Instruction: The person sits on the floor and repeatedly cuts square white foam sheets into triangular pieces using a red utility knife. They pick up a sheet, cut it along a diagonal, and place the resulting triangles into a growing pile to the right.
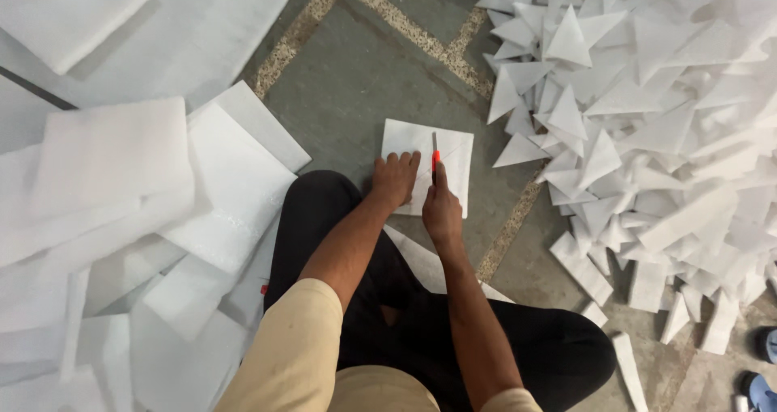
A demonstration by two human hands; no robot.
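Left of the grip: loose stack of white foam sheets (121,218), big rectangular slabs overlapping at odd angles, edges running right up against the person's black-trousered knee (316,210). A small red spot shows at a sheet's edge near the knee; too small to tell what it is.

Left hand (394,179): flat, palm down, fingers spread on the lower-left corner of the square foam piece (453,157), pinning it to the floor. Not gripping, just pressing.

Square foam piece: white, thin, roughly square, lying flat on the grey stone floor (364,80) just ahead of the knees. Faint diagonal lines cross it.

Right hand (441,211): closed around the handle of a cutter (435,159), red body, narrow blade pointing away from the person, tip on the square's middle. Hand just right of the left one, nearly touching.

Under the right forearm: another white foam strip (417,258) on the floor, partly hidden by the arm and leg.

Right of the grip: large heap of white foam triangles (631,96), nearest ones just beside the square's right edge, not overlapping it. Longer offcuts at the heap's lower edge. Bottom right corner: part of a blue shoe (761,392).

No labels or packages seen.
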